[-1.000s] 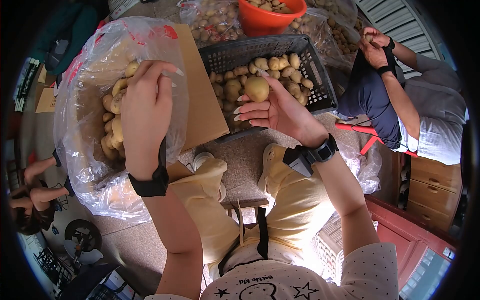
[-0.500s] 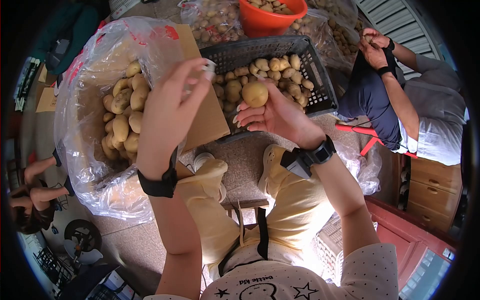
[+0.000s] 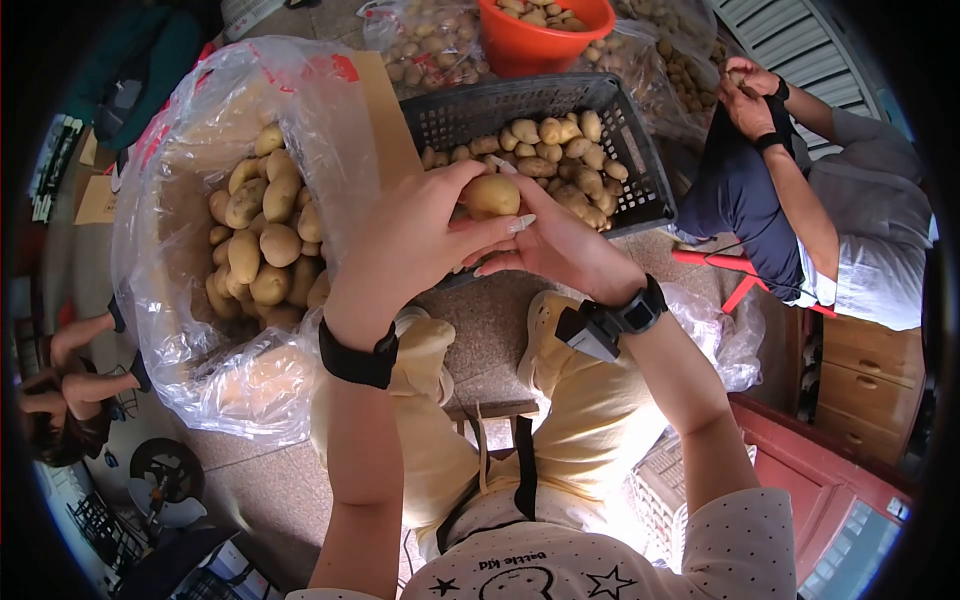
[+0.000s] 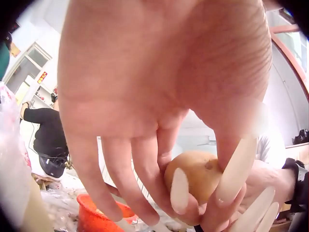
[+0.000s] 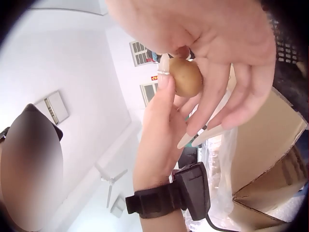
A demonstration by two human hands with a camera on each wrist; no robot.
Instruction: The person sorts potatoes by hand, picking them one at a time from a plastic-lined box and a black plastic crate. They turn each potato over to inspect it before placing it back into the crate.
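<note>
Between both hands is a round, smooth potato, held over the near side of a black plastic crate. My left hand grips it from the left, its thumb across the near side and fingers at the far side. From the right, my right hand holds the same potato, thumb at its top edge and the other fingers below it. In the left wrist view, long pale nails show around the potato. Several potatoes lie in the crate.
At left stands a cardboard box lined with clear plastic, several potatoes inside. Beyond the crate are an orange tub and plastic bags of potatoes. A seated person at right holds a small object.
My left hand has moved right from over the lined box to the potato and now grips it. The right hand, holding the potato, has shifted slightly left and nearer.
</note>
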